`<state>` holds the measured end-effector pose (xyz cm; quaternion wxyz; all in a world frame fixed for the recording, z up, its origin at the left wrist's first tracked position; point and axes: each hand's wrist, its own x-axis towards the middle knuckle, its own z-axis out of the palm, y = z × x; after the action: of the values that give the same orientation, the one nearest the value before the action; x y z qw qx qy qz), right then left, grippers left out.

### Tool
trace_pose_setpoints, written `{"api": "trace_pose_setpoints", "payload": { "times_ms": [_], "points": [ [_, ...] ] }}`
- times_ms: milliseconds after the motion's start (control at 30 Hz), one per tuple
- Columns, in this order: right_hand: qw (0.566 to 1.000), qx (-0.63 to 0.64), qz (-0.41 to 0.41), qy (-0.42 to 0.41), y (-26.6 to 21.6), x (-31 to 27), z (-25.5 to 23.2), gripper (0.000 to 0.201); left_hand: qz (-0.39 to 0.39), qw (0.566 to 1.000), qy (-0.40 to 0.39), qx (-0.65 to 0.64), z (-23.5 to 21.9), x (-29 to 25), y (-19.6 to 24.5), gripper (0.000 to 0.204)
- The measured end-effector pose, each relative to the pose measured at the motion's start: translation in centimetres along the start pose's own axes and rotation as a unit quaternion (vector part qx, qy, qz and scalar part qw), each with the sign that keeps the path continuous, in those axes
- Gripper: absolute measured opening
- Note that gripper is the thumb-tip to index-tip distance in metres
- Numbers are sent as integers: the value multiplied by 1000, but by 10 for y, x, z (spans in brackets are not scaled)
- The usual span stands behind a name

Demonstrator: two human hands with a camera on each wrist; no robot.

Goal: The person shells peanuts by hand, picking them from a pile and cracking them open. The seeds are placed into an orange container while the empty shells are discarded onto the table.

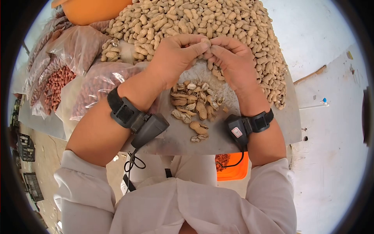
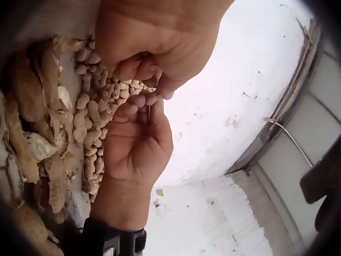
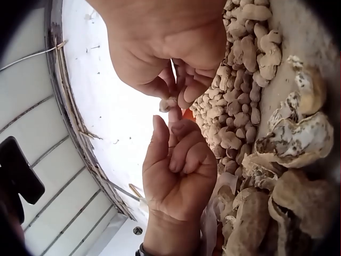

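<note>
In front of the heap, my two hands meet fingertip to fingertip at one small peanut [image 3: 167,104]. My right hand [image 1: 238,64] pinches it between thumb and fingers, as the right wrist view shows. From the other side, the thumb and index finger of my left hand [image 1: 171,58] close on it, the other fingers curled. Fingers cover much of the peanut. Below the hands, broken peanut shells [image 1: 194,97] lie in a small pile on the grey tabletop [image 1: 171,142]. A large heap of unshelled peanuts [image 1: 218,19] rises just beyond the fingers.
Clear plastic bags [image 1: 105,84] of red peanut kernels [image 1: 58,84] lie on the left. Behind them stands an orange basin [image 1: 91,11]. An orange tub [image 1: 233,171] sits under the table's front edge. A white wall [image 1: 331,128] borders the right side.
</note>
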<state>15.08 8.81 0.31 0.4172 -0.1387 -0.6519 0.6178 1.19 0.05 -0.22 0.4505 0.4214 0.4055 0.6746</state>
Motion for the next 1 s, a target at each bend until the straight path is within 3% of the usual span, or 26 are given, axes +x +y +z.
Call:
{"api": "trace_pose_setpoints", "payload": {
  "times_ms": [267, 467, 767, 1000],
  "points": [
    [995, -93, -22, -42, -6, -1, 1, 25, 76, 984, -1, 160, -2, 1, -1, 22],
    [984, -169, -37, -45, -9, -5, 6, 24, 94, 974, 1, 205, -4, 0, -4, 19],
    [975, -217, -46, -28, -8, -11, 18, 23, 100, 970, -16, 220, -5, 0, -6, 15],
    [998, -67, -11, -7, -8, -10, 20, 21, 68, 996, -20, 53, 0, -1, -3, 16]
  ]
}}
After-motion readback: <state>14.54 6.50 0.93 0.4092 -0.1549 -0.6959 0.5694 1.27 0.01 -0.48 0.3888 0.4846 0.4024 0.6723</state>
